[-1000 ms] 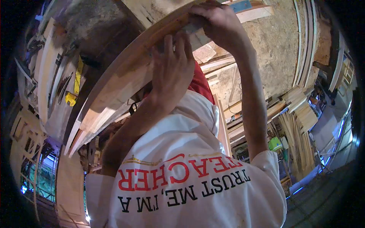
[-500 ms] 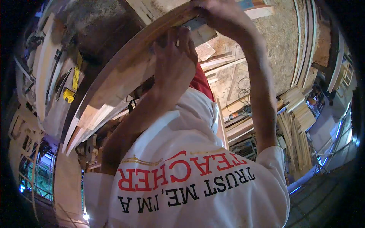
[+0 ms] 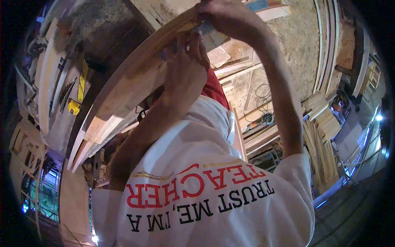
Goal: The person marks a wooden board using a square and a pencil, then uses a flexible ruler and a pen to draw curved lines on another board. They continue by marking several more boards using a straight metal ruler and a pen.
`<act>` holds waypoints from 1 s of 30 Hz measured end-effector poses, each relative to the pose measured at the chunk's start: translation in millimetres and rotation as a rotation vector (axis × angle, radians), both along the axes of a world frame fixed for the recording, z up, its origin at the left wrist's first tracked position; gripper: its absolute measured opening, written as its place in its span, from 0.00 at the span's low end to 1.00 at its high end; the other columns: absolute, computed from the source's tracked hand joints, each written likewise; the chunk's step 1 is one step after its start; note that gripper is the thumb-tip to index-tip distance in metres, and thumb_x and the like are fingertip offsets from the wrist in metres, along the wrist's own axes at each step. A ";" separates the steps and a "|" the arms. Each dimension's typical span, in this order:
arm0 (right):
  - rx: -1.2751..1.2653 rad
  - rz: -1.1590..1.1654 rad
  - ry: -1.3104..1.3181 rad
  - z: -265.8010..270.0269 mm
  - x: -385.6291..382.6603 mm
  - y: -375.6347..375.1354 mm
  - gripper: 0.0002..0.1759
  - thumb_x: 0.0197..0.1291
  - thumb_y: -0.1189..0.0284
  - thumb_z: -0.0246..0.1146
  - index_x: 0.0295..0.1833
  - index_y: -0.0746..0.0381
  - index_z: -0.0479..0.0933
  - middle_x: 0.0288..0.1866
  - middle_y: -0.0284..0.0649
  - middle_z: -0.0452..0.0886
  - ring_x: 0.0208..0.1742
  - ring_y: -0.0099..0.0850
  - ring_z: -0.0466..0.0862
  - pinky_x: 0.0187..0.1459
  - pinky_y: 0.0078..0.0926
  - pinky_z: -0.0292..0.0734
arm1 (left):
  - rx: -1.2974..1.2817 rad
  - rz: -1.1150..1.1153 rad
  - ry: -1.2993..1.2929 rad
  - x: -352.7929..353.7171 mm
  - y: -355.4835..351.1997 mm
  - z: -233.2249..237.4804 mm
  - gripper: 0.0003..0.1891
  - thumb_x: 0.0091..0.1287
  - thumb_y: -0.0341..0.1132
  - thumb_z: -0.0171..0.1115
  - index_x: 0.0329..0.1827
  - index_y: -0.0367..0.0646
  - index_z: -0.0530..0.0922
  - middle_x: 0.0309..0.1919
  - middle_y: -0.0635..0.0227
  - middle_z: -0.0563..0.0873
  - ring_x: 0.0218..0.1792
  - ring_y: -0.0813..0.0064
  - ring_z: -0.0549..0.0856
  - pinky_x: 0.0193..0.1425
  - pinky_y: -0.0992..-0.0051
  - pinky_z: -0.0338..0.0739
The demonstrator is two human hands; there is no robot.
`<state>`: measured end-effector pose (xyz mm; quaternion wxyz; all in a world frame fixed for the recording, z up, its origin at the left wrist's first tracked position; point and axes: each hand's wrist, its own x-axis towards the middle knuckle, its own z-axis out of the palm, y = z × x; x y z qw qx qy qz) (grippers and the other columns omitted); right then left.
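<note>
Board (image 3: 135,76) curves from left to top centre of the frame. I've got the left hand (image 3: 187,64) spread against it, probably for steadying; right hand (image 3: 224,16) curls up top, can't tell if pinching.

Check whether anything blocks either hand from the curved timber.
Nothing visible does. The left hand appears to touch the curved timber directly. The right hand is at its upper part; what lies under those fingers is hidden.
</note>
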<state>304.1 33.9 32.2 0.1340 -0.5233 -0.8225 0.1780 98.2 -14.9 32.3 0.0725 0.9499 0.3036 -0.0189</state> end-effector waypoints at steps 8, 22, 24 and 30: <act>0.036 -0.025 -0.018 -11.8 -16.0 -5.9 0.09 0.47 0.79 0.66 0.36 0.65 0.84 0.34 0.47 0.84 0.43 0.49 0.83 0.46 0.46 0.80 | 0.023 -0.019 0.079 4.4 3.3 10.4 0.25 0.65 0.36 0.63 0.63 0.30 0.80 0.64 0.55 0.76 0.63 0.55 0.75 0.56 0.48 0.79; -0.019 0.099 -0.032 -7.1 1.1 4.1 0.08 0.50 0.79 0.66 0.38 0.68 0.84 0.30 0.50 0.82 0.42 0.48 0.84 0.47 0.45 0.80 | -0.051 0.013 0.094 4.3 2.2 10.1 0.28 0.63 0.37 0.64 0.65 0.31 0.79 0.65 0.55 0.76 0.62 0.56 0.75 0.57 0.51 0.79; -0.068 0.075 0.135 17.8 19.9 9.4 0.10 0.49 0.78 0.67 0.40 0.67 0.85 0.33 0.51 0.85 0.41 0.48 0.84 0.52 0.42 0.80 | -0.108 0.053 0.104 4.5 2.5 12.7 0.28 0.63 0.37 0.64 0.64 0.31 0.79 0.65 0.55 0.76 0.63 0.56 0.75 0.57 0.51 0.79; 0.011 0.108 0.114 -20.1 -10.9 -1.8 0.12 0.52 0.80 0.65 0.44 0.67 0.84 0.39 0.53 0.84 0.42 0.48 0.84 0.56 0.42 0.79 | -0.026 -0.007 0.109 5.2 2.2 9.0 0.27 0.64 0.36 0.64 0.65 0.30 0.78 0.64 0.56 0.77 0.62 0.55 0.76 0.59 0.50 0.80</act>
